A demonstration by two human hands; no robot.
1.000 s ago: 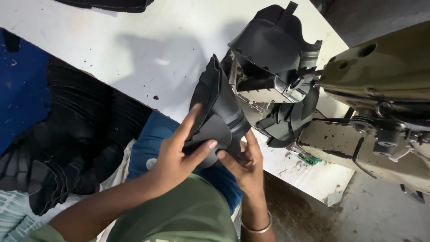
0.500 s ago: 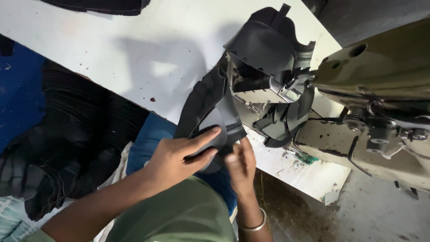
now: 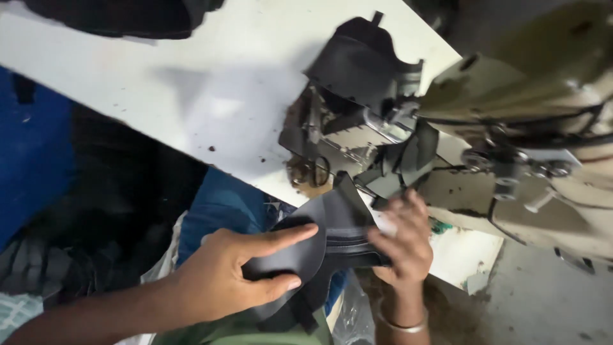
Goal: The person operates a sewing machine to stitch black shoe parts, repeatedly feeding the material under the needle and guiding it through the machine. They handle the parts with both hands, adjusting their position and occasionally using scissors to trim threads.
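My left hand (image 3: 236, 271) grips a black, curved leather-like piece (image 3: 335, 223), thumb under it and index finger laid across its top. My right hand (image 3: 401, 241) holds the same piece at its right edge, fingers spread and blurred; a bangle (image 3: 399, 322) circles that wrist. The piece hangs over my lap, just below the white table's (image 3: 191, 96) front edge. Beyond it stands a sewing machine (image 3: 536, 128) with more black pieces (image 3: 364, 61) piled at its needle end.
A heap of black pieces (image 3: 83, 217) fills the space at the left, beside a blue surface (image 3: 32, 153). Small scissors (image 3: 313, 169) lie on a worn patch of the table near the machine. Dark fabric (image 3: 115, 13) lies at the table's far edge.
Both hands have drawn the black piece down and away from the machine, off the table edge toward my lap. The view has shifted left, which uncovers the scissors.
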